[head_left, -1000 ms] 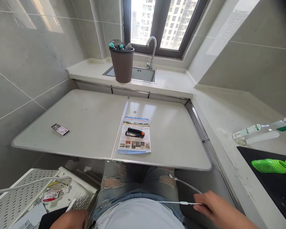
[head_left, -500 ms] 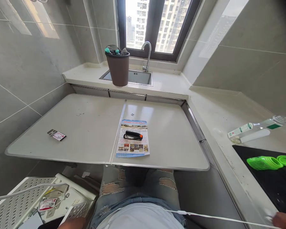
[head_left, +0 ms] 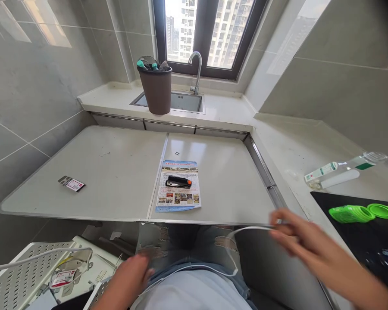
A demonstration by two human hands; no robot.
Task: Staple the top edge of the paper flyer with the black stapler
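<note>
My right hand is over the table's front right edge, blurred, its thumb and forefinger closed on a thin white cable. From there the cable loops down over my lap and runs left across the white shirt. My left hand is low at the left, beside the white perforated rack; its fingers look curled, and what they hold, if anything, is hidden. A black stapler with an orange tip lies on a printed leaflet on the white folding table. Neither hand touches the stapler.
A small card pack lies on the table's left half, with staple strips beyond the leaflet. A brown bin stands by the sink. At right are a clear bottle and a green container. The perforated rack stands lower left.
My right hand has come in from the lower right corner toward the table edge, and the taut cable now hangs in a slack loop. My left hand has risen and moved right.
</note>
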